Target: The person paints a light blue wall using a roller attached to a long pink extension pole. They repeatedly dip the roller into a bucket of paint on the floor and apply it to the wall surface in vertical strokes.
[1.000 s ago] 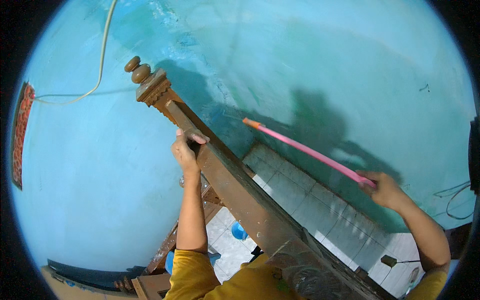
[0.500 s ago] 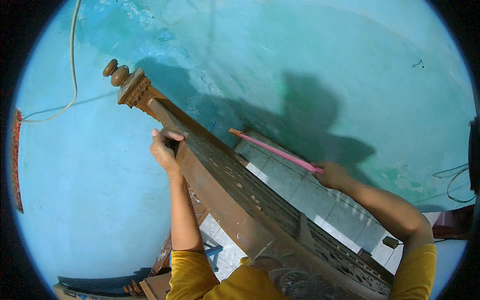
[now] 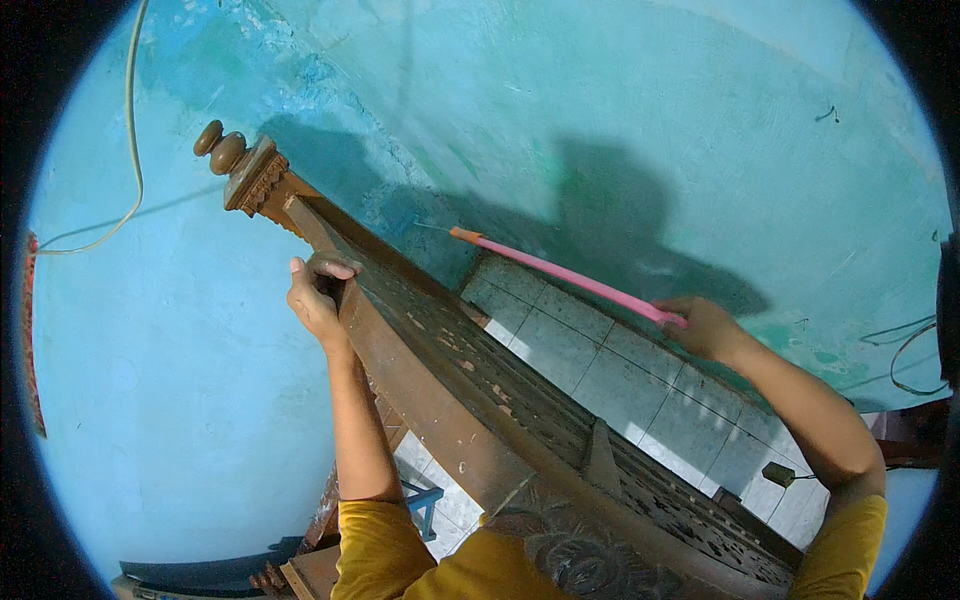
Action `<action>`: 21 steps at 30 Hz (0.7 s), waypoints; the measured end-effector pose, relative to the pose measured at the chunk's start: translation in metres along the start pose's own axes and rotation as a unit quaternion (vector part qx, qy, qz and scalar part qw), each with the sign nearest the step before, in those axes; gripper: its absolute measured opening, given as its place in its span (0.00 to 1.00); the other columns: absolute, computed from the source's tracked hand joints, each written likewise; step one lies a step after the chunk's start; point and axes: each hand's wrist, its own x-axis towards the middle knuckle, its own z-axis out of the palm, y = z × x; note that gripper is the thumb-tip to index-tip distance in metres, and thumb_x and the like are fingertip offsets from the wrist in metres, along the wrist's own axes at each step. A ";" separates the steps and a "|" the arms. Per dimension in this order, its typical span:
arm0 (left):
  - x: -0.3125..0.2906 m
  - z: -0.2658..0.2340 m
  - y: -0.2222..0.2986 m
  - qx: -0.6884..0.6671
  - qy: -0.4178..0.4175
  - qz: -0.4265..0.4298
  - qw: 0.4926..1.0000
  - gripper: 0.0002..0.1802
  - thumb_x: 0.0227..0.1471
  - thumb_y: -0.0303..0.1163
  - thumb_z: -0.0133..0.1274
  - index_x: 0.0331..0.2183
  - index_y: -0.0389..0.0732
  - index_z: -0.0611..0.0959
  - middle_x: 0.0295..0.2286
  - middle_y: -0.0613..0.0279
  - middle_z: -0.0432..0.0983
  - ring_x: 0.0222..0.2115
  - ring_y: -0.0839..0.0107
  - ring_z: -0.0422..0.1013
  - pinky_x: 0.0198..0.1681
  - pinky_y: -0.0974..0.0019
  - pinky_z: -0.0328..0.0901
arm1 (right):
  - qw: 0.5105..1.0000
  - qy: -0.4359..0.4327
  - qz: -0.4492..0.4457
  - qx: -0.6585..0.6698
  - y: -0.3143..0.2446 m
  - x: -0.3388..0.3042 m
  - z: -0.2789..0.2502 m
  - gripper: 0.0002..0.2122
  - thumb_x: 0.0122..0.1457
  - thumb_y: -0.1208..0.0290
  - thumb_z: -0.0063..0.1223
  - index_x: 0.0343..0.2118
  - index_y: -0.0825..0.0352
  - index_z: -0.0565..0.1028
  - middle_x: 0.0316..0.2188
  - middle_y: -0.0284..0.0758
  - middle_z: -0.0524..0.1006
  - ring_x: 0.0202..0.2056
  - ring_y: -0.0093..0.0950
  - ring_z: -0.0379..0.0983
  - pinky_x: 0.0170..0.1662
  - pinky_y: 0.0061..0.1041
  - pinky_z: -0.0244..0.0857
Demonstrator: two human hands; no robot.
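Observation:
A long brown wooden furniture panel (image 3: 420, 385), carved like a headboard, slants across the middle, with a turned knob (image 3: 228, 153) on its upper left post. My left hand (image 3: 318, 298) is closed round the panel's upper edge, thumb raised and fingertips over the top. Behind the panel, my right hand (image 3: 702, 328) grips the near end of a pink stick (image 3: 580, 282). An orange piece (image 3: 466, 236) caps the stick's far end, and a thin wire runs from it toward the wall. What the wire ends in is hard to make out against the blue paint.
A patchy blue-green wall (image 3: 700, 110) rises behind the panel, above pale floor tiles (image 3: 560, 345). A white cable (image 3: 135, 120) hangs at left. A blue stand (image 3: 425, 508) shows under the panel, and a small box-shaped thing (image 3: 778, 474) lies near my right elbow.
My right hand has moved up and to the right, and the pink stick's orange end has risen along the wall. My left hand keeps its hold; the view has shifted slightly.

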 end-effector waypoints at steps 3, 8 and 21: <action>-0.002 0.001 0.002 -0.004 0.014 -0.015 1.000 0.32 0.65 0.45 0.36 0.16 0.33 0.74 0.20 0.48 0.72 0.23 0.57 0.70 0.32 0.56 0.66 | 0.996 -0.035 0.071 -0.044 0.010 0.019 0.023 0.21 0.56 0.59 0.54 0.52 0.59 0.76 0.43 0.45 0.79 0.43 0.45 0.77 0.47 0.41 0.71; -0.004 0.000 0.001 0.008 -0.001 -0.017 1.000 0.33 0.66 0.45 0.34 0.17 0.33 0.75 0.20 0.49 0.74 0.23 0.58 0.71 0.31 0.58 0.66 | 0.984 -0.106 0.135 -0.046 0.014 0.065 0.052 0.22 0.54 0.61 0.55 0.52 0.61 0.76 0.47 0.45 0.78 0.48 0.43 0.75 0.53 0.37 0.67; 0.000 -0.002 -0.005 0.006 -0.011 0.010 1.000 0.35 0.67 0.48 0.33 0.17 0.32 0.76 0.20 0.50 0.76 0.25 0.60 0.73 0.35 0.62 0.67 | 0.986 -0.092 0.132 0.051 -0.013 0.106 0.053 0.21 0.57 0.65 0.56 0.54 0.61 0.75 0.29 0.39 0.80 0.26 0.30 0.75 0.30 0.31 0.69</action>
